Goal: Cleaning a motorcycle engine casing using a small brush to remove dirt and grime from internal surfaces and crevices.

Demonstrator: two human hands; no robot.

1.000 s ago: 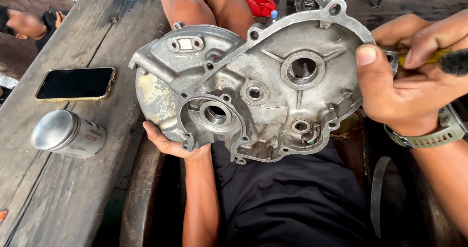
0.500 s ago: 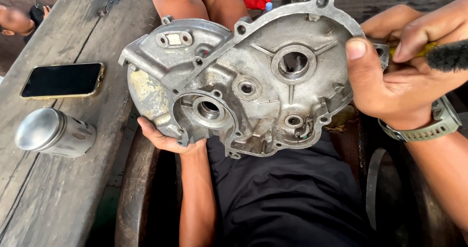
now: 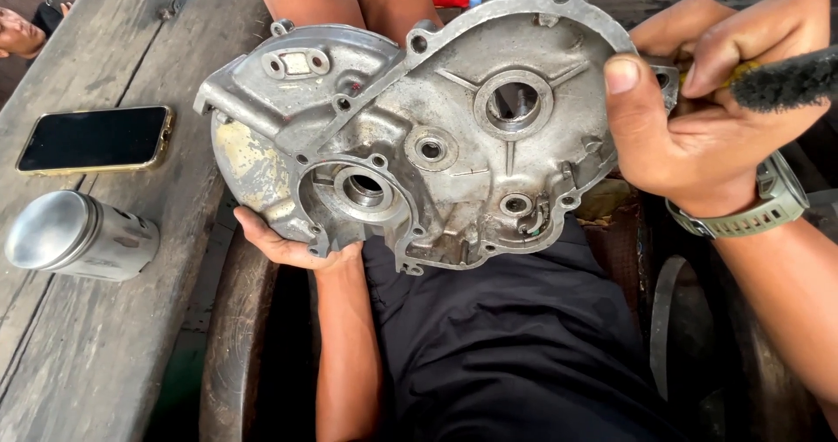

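A grey cast-metal engine case half (image 3: 436, 137) with several round bores is held up over my lap. My left hand (image 3: 284, 243) supports it from underneath at its lower left edge, palm up. My right hand (image 3: 698, 110) grips the case's right edge with the thumb pressed on its face, and the same hand also holds a dark bristled brush (image 3: 786, 80) between the fingers. A watch with a grey-green strap (image 3: 751, 211) is on my right wrist.
A weathered wooden bench (image 3: 96, 337) runs along the left, bearing a black smartphone (image 3: 94, 138) and a shiny metal piston (image 3: 77, 237) lying on its side. Another person's head shows at the far left edge. A dark round basin rim (image 3: 229, 337) lies below.
The case and both hands keep the same grip; the view has shifted slightly, so everything sits a little lower and to the left in frame.
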